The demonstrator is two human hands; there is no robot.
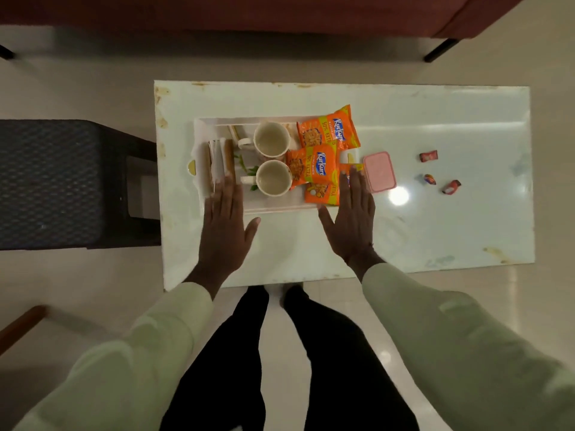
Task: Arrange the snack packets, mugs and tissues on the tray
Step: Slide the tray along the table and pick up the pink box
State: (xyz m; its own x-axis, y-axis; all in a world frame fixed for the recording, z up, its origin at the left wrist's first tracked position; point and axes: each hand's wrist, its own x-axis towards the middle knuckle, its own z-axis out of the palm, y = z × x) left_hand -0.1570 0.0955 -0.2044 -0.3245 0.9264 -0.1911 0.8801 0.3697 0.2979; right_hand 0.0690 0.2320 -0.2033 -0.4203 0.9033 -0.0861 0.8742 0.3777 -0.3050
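A white tray (pixel 280 208) lies on the left half of a white table (pixel 435 119). Two cream mugs stand in its middle, one behind (pixel 271 139) the other (pixel 274 177). Three orange snack packets overlap on its right side: a far one (pixel 329 129), a middle one (pixel 314 164) and a near one (pixel 322 192). Folded tissues (pixel 219 160) lie on the tray's left side. My left hand (pixel 224 225) is flat, fingers spread, its fingertips at the tissues. My right hand (pixel 354 219) is flat too, fingertips on the near packet's right edge. Neither hand holds anything.
A pink lidded box (pixel 379 171) sits just right of the tray. Three small wrapped sweets (pixel 428 156) (pixel 430 179) (pixel 451 186) lie further right. A dark woven stool (pixel 49 181) stands left of the table, a red sofa (pixel 249 10) behind it.
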